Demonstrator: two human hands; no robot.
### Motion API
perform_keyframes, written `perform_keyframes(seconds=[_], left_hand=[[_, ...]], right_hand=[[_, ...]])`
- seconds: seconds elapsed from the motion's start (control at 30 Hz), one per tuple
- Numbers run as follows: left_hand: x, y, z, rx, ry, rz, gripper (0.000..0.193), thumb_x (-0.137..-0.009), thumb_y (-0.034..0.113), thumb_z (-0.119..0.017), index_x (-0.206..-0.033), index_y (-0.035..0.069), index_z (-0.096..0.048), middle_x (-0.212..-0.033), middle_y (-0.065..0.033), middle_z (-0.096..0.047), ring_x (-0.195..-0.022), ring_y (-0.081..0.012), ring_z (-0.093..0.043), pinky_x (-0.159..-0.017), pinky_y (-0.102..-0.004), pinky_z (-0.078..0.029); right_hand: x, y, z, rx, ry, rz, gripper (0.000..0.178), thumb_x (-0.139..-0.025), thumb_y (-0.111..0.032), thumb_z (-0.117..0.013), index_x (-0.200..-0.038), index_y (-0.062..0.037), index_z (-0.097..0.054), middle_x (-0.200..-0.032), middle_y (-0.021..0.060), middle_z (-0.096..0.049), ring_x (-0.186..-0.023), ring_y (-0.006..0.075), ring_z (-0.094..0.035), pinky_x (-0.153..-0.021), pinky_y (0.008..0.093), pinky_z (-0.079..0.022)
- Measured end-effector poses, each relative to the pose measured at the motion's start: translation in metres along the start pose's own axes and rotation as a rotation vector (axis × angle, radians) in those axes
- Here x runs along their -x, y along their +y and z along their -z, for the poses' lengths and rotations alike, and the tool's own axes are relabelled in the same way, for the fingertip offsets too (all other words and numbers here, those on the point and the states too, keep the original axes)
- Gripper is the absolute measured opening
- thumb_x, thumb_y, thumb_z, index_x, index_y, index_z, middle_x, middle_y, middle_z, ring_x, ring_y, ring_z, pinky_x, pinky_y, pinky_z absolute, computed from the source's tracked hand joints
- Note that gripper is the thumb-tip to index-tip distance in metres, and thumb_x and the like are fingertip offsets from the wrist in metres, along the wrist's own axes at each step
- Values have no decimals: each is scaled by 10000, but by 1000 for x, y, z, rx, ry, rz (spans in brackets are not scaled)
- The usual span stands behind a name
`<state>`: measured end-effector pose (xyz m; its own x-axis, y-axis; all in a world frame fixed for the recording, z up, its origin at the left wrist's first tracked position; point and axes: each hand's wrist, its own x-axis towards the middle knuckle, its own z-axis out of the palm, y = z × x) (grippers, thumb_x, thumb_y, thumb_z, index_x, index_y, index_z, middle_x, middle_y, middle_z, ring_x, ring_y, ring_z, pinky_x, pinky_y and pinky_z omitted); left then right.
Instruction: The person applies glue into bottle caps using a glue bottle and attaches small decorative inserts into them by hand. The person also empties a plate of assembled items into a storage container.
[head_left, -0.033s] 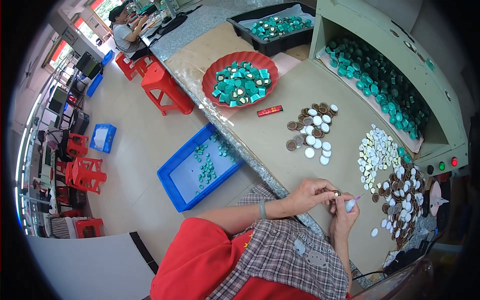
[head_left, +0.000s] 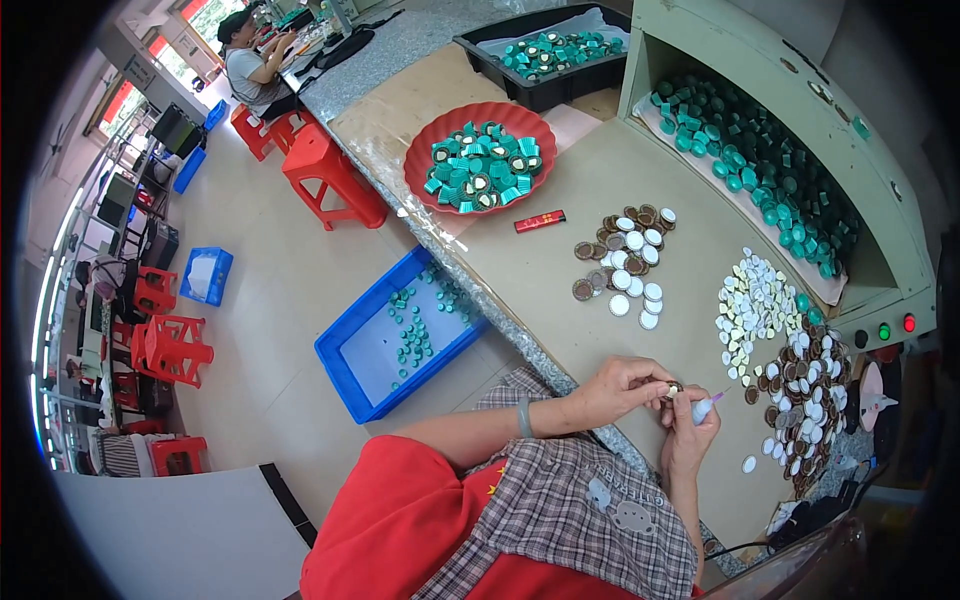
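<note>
left hand (head_left: 622, 390): fingers pinching a small brown disc (head_left: 674, 389), which sits at that hand's three o'clock, over the worktop (head_left: 570, 320). right hand (head_left: 688, 432): fingers closed around a white bottle (head_left: 701, 411), its purple tip toward two o'clock. from the hands, brown and white discs (head_left: 808, 400) lie heaped at three o'clock; a red dish (head_left: 416, 150) holds green caps (head_left: 478, 172) near eleven.

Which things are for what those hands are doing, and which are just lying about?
Probably used:
small brown disc in the left hand
purple-tipped bottle in the right hand
brown and white discs piled at right
small pale pieces beside them

Probably just lying about:
red lighter-like thing
red stool on the floor
</note>
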<state>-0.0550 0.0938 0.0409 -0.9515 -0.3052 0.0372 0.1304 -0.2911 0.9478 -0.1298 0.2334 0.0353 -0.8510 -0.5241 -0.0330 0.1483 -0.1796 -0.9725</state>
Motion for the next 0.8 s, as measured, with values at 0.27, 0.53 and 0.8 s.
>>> perform_keyframes(seconds=[0.27,0.53,0.8], left_hand=[[-9,13,11,-398,-72,-25,138,-895,76,-601,-961,-36,-649,-805,-85,-639,-687,-145,-638,-625,-283,-514],[-30,17,25,-989,-70,-326,123,-789,47,-665,-909,29,-681,-845,-96,-593,-714,-260,-594,-624,-343,-489],[-66,35,44,-1285,66,-478,276,-728,-12,-656,-994,61,-673,-969,-84,-610,-920,-273,-574,-743,-374,-479]], right_hand=[[-5,-14,6,384,-28,-76,71,-849,-30,-661,-820,5,-607,-775,42,-600,-620,54,-502,-547,194,-396],[-19,-19,21,243,91,-107,163,-839,-105,-706,-955,-5,-651,-755,-22,-594,-630,45,-507,-559,183,-414],[-17,-11,29,357,35,5,145,-834,-120,-712,-925,-20,-660,-790,11,-619,-686,75,-552,-621,225,-449]])
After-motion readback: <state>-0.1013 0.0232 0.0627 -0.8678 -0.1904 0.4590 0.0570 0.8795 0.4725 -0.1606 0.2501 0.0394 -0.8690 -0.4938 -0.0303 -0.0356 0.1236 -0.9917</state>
